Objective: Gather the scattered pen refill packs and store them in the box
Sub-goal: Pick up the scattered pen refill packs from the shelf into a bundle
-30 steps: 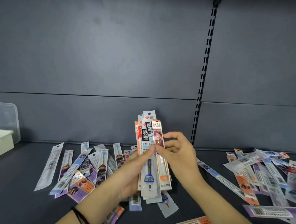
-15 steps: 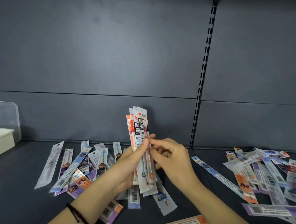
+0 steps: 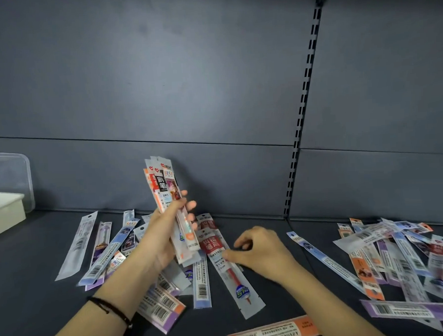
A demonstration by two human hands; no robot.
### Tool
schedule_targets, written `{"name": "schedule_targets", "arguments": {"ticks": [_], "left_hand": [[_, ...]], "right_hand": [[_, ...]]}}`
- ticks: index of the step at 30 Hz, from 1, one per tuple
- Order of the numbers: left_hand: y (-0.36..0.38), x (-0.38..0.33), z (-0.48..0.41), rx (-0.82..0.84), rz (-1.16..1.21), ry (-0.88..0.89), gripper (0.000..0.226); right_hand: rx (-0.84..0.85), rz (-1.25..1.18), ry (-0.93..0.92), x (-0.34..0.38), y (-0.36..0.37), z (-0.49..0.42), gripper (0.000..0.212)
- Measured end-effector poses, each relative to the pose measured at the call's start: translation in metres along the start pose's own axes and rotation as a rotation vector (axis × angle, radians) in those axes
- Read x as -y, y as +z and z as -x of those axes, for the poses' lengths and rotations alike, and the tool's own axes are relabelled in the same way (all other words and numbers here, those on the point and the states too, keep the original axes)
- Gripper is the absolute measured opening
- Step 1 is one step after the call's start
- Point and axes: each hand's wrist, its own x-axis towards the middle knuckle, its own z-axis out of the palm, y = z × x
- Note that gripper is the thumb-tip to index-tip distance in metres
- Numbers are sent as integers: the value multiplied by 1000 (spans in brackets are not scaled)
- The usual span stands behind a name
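I have my left hand (image 3: 165,237) gripping an upright bundle of refill packs (image 3: 165,191), lifted off the shelf (image 3: 29,293) so the stack sits squared and my other hand is free to pick. My right hand (image 3: 260,250) is curled low over the red-labelled pack (image 3: 220,255) near the middle, thumb at its edge; I cannot tell whether it has a pinch. Loose packs (image 3: 101,251) lie left, a heap (image 3: 399,256) right; the box (image 3: 4,212) waits far left.

A fanned bundle of pen refill packs (image 3: 165,194) stands upright in the left hand (image 3: 163,237). A red-labelled pack (image 3: 229,270) lies flat at the right hand (image 3: 260,253) (thumb on its label). Loose packs (image 3: 399,256) lie scattered either side; the cream box (image 3: 4,215) sits far left.
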Motion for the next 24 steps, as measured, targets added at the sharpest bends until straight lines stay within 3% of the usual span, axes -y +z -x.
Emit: {"name": "schedule_targets", "arguments": {"ticks": [6,12,19,24], "left_hand": [[-3,0,-6,63,77,-20,21],[-8,2,-9,23,105,-18,11],[0,7,-4,43,66,-21,8],[1,8,-3,49,63,-24,9]], "right_hand": [[74,92,-19,7,2,5,60],[59,172,-37,13,8,7,66],[86,97,52,7,-11,2,27],[162,128,177,-6,-34,-2,26]]}}
